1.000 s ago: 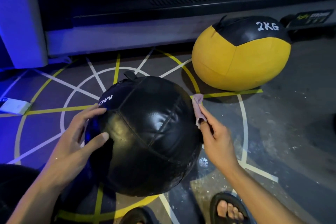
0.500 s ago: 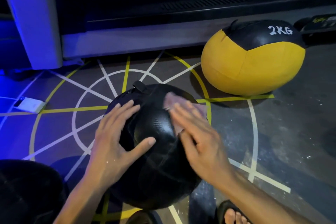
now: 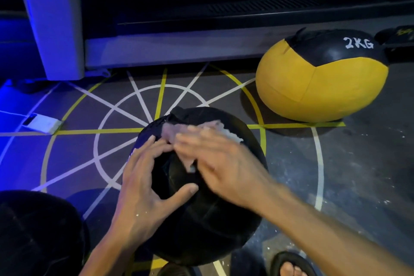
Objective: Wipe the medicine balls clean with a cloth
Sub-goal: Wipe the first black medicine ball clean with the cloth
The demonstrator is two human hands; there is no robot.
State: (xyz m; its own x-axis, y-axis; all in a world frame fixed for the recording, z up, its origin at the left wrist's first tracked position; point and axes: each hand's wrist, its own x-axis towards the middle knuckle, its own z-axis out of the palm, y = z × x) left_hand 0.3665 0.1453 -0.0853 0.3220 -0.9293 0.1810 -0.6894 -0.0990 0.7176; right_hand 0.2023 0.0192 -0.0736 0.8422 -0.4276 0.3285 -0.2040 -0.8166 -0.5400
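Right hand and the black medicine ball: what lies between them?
The head view shows a pale cloth spread under the right hand, pressed against the black medicine ball.

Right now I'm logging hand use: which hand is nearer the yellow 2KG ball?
Right. The right hand presses the cloth on the black medicine ball, on the side toward the yellow 2KG ball; the left hand steadies the black ball's far side.

The dark floor (image 3: 358,175) carries white and yellow lines (image 3: 161,94) forming circles and spokes, with pale specks at the right. Far back runs a grey machine base (image 3: 179,49) with a leg (image 3: 51,20) at left (blue-lit). A phone (image 3: 42,123) lies left.
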